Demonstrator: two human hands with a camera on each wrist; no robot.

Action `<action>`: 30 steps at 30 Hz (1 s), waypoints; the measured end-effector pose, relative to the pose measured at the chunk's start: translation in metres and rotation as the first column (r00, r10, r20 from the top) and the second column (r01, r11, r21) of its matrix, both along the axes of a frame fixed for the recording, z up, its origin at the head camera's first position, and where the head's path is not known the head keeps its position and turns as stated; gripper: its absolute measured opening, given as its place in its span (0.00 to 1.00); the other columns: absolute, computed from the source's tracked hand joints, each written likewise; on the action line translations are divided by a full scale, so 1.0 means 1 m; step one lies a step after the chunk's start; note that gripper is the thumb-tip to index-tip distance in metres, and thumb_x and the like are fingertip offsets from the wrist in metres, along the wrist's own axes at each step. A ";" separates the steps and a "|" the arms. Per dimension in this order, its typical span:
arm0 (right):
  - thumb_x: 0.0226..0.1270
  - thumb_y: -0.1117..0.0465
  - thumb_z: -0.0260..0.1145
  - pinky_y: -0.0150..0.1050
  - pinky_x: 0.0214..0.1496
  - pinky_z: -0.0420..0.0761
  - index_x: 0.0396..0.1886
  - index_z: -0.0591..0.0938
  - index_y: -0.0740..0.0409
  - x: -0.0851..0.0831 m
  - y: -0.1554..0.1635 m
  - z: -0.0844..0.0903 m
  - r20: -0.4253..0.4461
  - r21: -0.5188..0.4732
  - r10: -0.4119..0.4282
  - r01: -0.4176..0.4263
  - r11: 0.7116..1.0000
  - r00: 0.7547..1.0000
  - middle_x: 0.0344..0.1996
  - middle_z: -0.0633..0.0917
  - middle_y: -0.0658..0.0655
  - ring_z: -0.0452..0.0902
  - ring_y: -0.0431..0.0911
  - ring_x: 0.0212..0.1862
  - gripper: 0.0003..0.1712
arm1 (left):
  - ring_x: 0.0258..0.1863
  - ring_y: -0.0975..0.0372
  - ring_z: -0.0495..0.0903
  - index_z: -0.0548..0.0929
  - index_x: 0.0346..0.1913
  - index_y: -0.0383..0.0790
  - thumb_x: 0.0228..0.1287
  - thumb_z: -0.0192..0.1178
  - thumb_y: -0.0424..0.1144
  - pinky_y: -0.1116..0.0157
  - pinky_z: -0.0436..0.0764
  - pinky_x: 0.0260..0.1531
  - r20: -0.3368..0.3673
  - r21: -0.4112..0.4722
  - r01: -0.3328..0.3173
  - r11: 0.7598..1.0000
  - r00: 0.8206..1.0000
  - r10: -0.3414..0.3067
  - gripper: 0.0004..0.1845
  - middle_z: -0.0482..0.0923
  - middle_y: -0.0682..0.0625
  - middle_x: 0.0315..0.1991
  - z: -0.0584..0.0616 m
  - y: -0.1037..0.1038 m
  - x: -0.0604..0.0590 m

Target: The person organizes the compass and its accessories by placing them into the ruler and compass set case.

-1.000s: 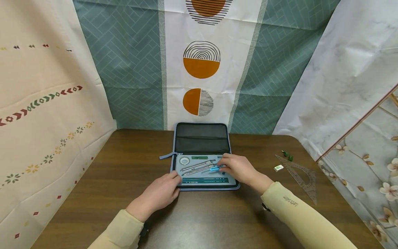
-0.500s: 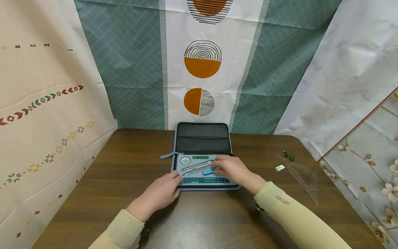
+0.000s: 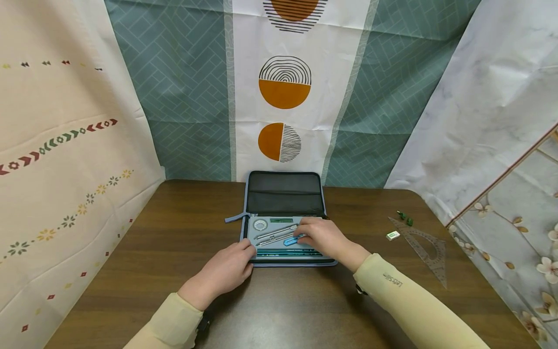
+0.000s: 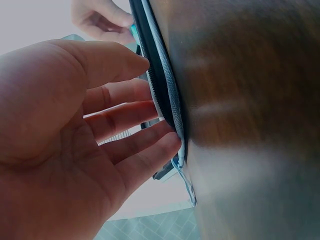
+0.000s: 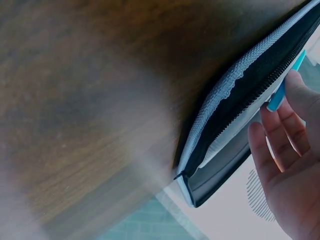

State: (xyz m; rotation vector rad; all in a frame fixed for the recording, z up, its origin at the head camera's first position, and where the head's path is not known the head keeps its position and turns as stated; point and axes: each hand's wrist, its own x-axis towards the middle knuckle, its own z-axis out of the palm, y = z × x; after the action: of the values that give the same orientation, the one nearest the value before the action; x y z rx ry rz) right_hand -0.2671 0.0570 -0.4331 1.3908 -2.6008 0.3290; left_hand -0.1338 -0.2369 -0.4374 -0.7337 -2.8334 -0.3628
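An unzipped pencil case (image 3: 287, 264) lies on the table with its dark lid standing up at the back. Its pale tray holds two metal compasses (image 3: 273, 238), a white round dial (image 3: 260, 225), a green strip (image 3: 281, 220) and several dark teal pencils (image 3: 285, 253). My right hand (image 3: 324, 235) pinches a slim bright-blue piece (image 3: 291, 241) between thumb and fingers, low over the tray's right half; its kind is not clear. My left hand (image 3: 228, 266) rests at the case's front left corner, fingers fairly straight and touching the edge.
On the right of the brown table (image 3: 196, 218) lie a clear set square (image 3: 423, 249), a white eraser (image 3: 393, 235) and a small green item (image 3: 405, 218). A blue strap (image 3: 235, 218) sticks out left of the case. Curtains hang behind and at both sides.
My right hand has moved left across the tray with the blue piece, which now lies close beside the compasses. The left hand has stayed at the case's corner.
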 end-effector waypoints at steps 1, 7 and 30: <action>0.72 0.58 0.80 0.44 0.46 0.88 0.51 0.94 0.47 -0.001 0.000 0.000 0.005 0.000 0.000 0.000 1.000 1.000 0.46 0.87 0.47 0.86 0.44 0.47 0.11 | 0.38 0.56 0.79 0.85 0.46 0.38 0.68 0.72 0.30 0.56 0.84 0.40 -0.008 -0.001 0.004 1.000 1.000 -0.004 0.08 0.77 0.50 0.41 -0.001 0.000 0.000; 0.71 0.61 0.80 0.44 0.51 0.88 0.51 0.94 0.49 -0.006 -0.001 0.001 0.073 -0.020 0.015 -0.014 1.000 0.997 0.47 0.88 0.47 0.87 0.45 0.50 0.11 | 0.38 0.56 0.79 0.85 0.45 0.38 0.68 0.72 0.30 0.56 0.84 0.39 -0.021 0.000 0.008 1.000 1.000 -0.008 0.08 0.76 0.50 0.41 -0.002 -0.001 0.000; 0.70 0.60 0.80 0.42 0.50 0.87 0.50 0.95 0.48 -0.013 0.000 0.001 0.118 -0.008 0.024 -0.023 1.000 0.993 0.45 0.87 0.45 0.85 0.42 0.47 0.10 | 0.40 0.56 0.80 0.86 0.47 0.37 0.69 0.73 0.30 0.55 0.85 0.41 0.009 -0.009 -0.004 1.000 1.000 0.004 0.08 0.77 0.50 0.42 0.000 0.000 -0.002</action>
State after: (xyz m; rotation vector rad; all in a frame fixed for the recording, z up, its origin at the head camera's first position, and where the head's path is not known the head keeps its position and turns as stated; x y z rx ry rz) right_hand -0.2804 0.0567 -0.4318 1.4428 -2.6758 0.4365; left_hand -0.1353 -0.2364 -0.4377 -0.7295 -2.8467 -0.3541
